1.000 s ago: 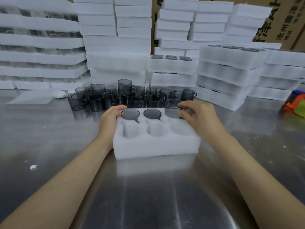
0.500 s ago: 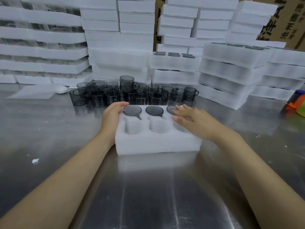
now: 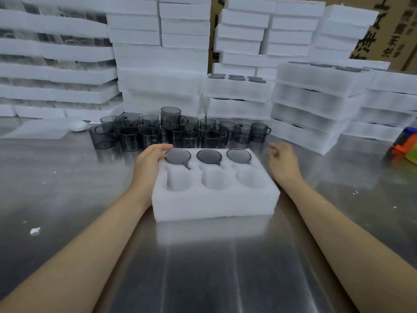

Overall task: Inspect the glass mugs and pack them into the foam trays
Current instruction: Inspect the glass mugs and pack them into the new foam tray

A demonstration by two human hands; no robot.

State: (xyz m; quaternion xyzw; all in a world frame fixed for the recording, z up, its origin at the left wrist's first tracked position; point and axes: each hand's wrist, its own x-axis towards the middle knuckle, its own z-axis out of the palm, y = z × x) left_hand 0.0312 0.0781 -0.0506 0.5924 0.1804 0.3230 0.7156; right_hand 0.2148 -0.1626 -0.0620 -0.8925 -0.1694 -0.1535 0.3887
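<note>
A white foam tray (image 3: pixel 214 204) with six round pockets lies in front of me on the steel table. Its back row holds three smoky grey glass mugs: left (image 3: pixel 177 155), middle (image 3: pixel 209 156), right (image 3: pixel 238 155). The three front pockets hold nothing. My left hand (image 3: pixel 150 159) rests against the tray's left back corner, thumb along the edge by the left mug. To the right of the tray, my right hand (image 3: pixel 283 161) hovers with its fingers loosely curled and nothing in it. Behind the tray stands a cluster of several loose grey mugs (image 3: pixel 178 129).
Stacks of white foam trays (image 3: pixel 311 105) line the back and right of the steel table (image 3: pixel 225 267). A flat foam sheet (image 3: pixel 38 129) lies at back left. An orange and green object (image 3: pixel 406 145) sits at the right edge. Cardboard boxes stand behind.
My right hand set the third mug into the back right pocket, let go and moved off to the right of the tray. My left hand stayed at the tray's corner.
</note>
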